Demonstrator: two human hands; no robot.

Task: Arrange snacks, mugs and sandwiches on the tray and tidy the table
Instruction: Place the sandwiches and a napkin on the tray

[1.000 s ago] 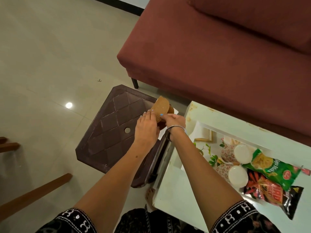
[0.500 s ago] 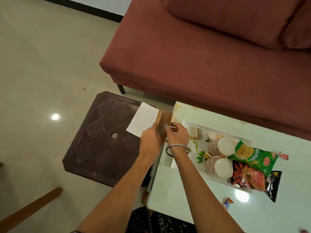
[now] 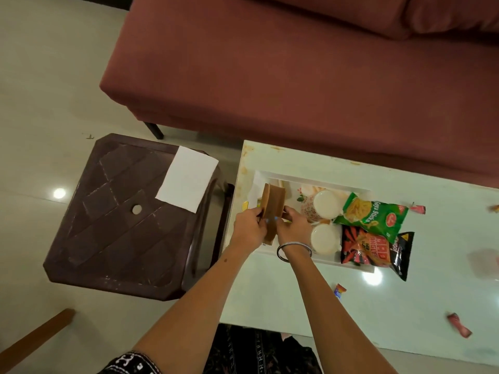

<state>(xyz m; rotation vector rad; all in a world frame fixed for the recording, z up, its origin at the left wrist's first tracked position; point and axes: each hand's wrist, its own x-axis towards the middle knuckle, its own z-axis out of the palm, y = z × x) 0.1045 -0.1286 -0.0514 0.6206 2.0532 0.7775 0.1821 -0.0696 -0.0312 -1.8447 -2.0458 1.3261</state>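
The left hand (image 3: 248,230) and right hand (image 3: 294,228) are pinching the sandwich (image 3: 272,209) on edge above the tray's (image 3: 316,182) left end; it should probably be lowered flat, clear of the mugs (image 3: 325,201).

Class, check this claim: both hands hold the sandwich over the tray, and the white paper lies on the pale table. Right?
One error: the white paper lies on the dark brown stool, not the pale table. The head view shows it. Both hands do hold the sandwich over the tray.

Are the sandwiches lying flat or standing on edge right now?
On edge: both hands hold the sandwiches upright over the tray, crusts facing up.
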